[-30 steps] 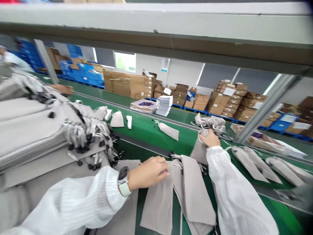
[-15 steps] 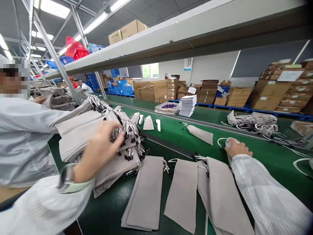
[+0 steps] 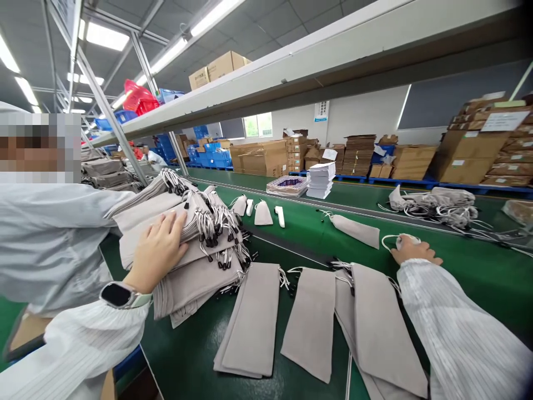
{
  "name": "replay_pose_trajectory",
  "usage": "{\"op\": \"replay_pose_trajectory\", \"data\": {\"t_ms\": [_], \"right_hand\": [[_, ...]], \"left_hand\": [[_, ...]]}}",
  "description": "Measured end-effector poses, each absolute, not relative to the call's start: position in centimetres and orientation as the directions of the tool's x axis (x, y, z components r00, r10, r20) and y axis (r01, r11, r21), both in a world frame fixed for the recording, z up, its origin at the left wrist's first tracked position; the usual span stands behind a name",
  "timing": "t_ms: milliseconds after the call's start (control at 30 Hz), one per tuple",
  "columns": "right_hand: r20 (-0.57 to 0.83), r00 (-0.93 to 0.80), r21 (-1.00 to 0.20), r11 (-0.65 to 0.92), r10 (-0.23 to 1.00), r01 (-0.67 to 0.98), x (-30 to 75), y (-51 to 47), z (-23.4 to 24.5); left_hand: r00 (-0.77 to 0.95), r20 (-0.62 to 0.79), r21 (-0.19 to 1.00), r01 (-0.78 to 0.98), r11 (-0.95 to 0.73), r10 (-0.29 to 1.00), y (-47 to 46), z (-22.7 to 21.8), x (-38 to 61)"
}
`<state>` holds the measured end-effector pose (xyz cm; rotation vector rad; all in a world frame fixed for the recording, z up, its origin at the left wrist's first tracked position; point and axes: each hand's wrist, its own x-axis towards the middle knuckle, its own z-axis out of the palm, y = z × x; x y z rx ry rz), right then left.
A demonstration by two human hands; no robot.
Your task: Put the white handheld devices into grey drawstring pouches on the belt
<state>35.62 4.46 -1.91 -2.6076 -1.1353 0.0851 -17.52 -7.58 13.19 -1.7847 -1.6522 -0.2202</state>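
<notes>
My left hand [image 3: 157, 251] lies flat, fingers stretched out, on a tall stack of grey drawstring pouches [image 3: 195, 261] at the left of the green table [image 3: 300, 228]. My right hand [image 3: 410, 251] rests closed on the table at the right, gripping a white cord loop with a small white piece [image 3: 397, 240]. Between my hands three flat grey pouches lie side by side: one at the left [image 3: 252, 322], one in the middle [image 3: 311, 322], one at the right [image 3: 377, 330]. I wear a smartwatch [image 3: 120, 295] on my left wrist.
A co-worker in a grey coat [image 3: 45, 239] stands close at my left. On the belt lie a filled pouch [image 3: 358, 229], small white items [image 3: 263, 213] and a heap of pouches with cords [image 3: 437, 203]. Cardboard boxes [image 3: 416, 161] stand behind. A shelf [image 3: 316, 61] runs overhead.
My left hand moved from the flat pouches near the middle to the stack at the left and now lies flat on it. My right hand stayed on the cord. The view swung left and up.
</notes>
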Motion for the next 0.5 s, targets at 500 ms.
{"op": "replay_pose_trajectory", "data": {"t_ms": [500], "right_hand": [[0.226,0.704,-0.362,-0.613,0.673,0.702,35.5,3.5,-2.0]], "left_hand": [[0.001,0.493,-0.434,0.867,0.245,0.870,-7.4,17.0,-16.3]]}}
